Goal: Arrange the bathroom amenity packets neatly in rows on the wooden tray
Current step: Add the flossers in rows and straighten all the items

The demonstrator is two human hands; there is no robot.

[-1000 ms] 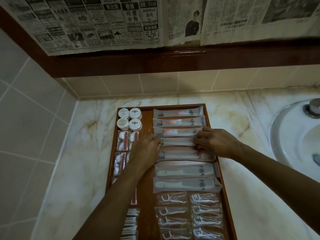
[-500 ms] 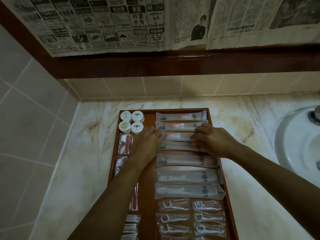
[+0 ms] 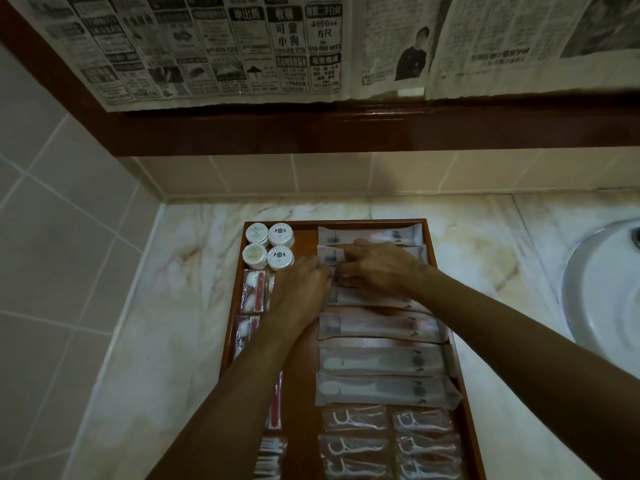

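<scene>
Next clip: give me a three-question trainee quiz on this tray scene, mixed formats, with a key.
1. True or false: the four round white lidded jars sit at the far left corner of the brown wooden tray.
2. Multiple choice: the clear dental floss pick packets lie (A) at the tray's far end, (B) at its near end, (C) on the white marble counter.
3. Fill in: the left hand and right hand both touch the long translucent toothbrush packets in the tray's ____ column.

Key: 1 true. 2 B. 3 right.
</scene>
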